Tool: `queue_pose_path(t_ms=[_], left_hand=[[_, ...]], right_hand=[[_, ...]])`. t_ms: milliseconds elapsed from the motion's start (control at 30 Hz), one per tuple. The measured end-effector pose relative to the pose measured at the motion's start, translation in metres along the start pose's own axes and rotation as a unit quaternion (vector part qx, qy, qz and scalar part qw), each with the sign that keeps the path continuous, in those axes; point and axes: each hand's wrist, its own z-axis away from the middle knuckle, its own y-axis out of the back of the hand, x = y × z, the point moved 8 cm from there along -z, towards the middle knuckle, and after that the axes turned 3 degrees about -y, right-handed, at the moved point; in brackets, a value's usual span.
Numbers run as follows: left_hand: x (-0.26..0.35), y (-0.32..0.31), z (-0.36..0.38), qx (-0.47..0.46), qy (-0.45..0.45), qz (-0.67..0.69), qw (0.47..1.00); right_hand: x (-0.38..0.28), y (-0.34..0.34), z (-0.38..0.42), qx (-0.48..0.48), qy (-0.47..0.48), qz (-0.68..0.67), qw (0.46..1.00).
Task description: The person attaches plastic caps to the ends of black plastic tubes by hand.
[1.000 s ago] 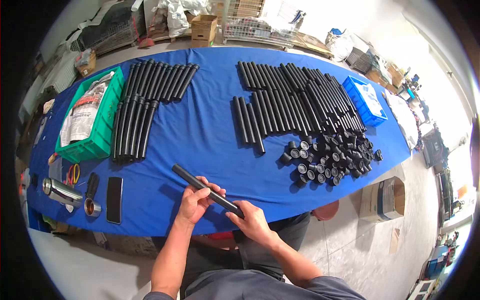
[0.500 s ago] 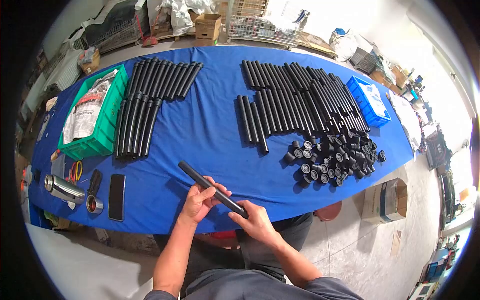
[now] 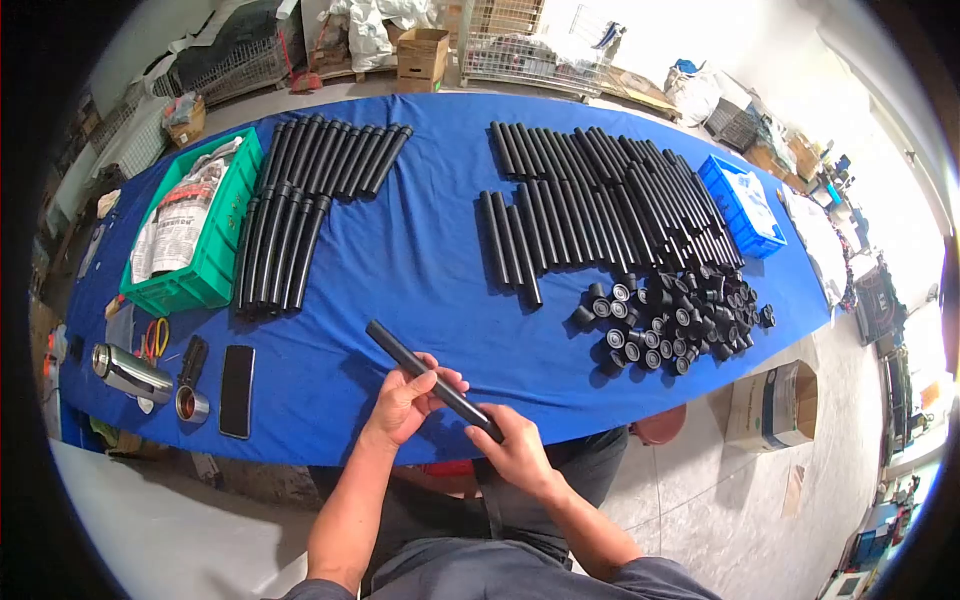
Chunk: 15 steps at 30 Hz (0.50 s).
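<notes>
A black tube (image 3: 400,352) is held slantwise above the front edge of the blue cloth. My left hand (image 3: 408,398) grips its middle, with the thumb on top and the fingers beneath. Around the tube's lower right end my right hand (image 3: 515,448) is closed, hiding that tip. Rows of loose black tubes (image 3: 570,220) lie to the right on the cloth, and a heap of black caps (image 3: 685,320) sits in front of them. Farther left are tubes with wider collared ends (image 3: 280,240), laid side by side in two rows.
A green crate (image 3: 225,250) with newspaper stands at the left, near a steel flask (image 3: 130,374), scissors (image 3: 157,338), a metal cup (image 3: 191,405) and a phone (image 3: 236,392). A blue crate (image 3: 742,215) is at the right. On the floor sits a cardboard box (image 3: 775,405).
The view has shifted slightly, so the table's contents appear a little displaced. Both hands keep hold of the same tube, with almost the same grip.
</notes>
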Motion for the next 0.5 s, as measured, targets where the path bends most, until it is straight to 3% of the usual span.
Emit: queue_pose_path(t_ms=[33, 67, 100, 133, 167, 200, 233, 333, 367, 467, 500], left_hand=[[-0.001, 0.0, 0.0, 0.01, 0.002, -0.002, 1.0], [-0.002, 0.001, 0.001, 0.02, 0.004, -0.003, 1.0], [-0.001, 0.001, 0.001, 0.017, -0.003, -0.008, 1.0], [-0.002, 0.001, 0.001, -0.002, -0.002, 0.0, 1.0], [-0.002, 0.002, 0.0, -0.02, -0.002, 0.007, 1.0], [-0.002, 0.001, 0.0, -0.038, -0.003, 0.015, 0.999], [-0.002, 0.002, 0.002, -0.031, -0.002, 0.013, 0.999], [-0.001, 0.001, 0.001, -0.011, -0.004, 0.007, 1.0], [-0.002, 0.0, 0.0, -0.001, -0.007, 0.007, 1.0], [-0.001, 0.0, 0.001, 0.007, -0.016, 0.021, 1.0], [0.0, 0.0, 0.001, 0.005, -0.021, 0.028, 0.999]], right_hand=[[-0.014, 0.004, 0.002, 0.08, 0.136, 0.147, 0.976], [-0.028, 0.002, 0.012, 0.158, 0.266, 0.288, 0.906], [-0.03, 0.005, 0.009, 0.154, 0.255, 0.255, 0.92], [-0.016, 0.006, 0.001, 0.082, 0.129, 0.151, 0.977], [-0.003, 0.003, 0.002, 0.005, -0.002, 0.042, 0.999], [0.009, -0.005, 0.008, -0.071, -0.134, -0.068, 0.986], [0.015, -0.014, 0.01, -0.123, -0.176, -0.233, 0.948], [-0.001, 0.005, 0.004, -0.024, -0.035, 0.013, 0.999], [-0.008, 0.01, 0.003, 0.073, 0.155, 0.139, 0.975], [-0.018, 0.015, 0.003, 0.104, 0.188, 0.219, 0.952], [-0.018, 0.015, 0.002, 0.09, 0.17, 0.185, 0.964]])
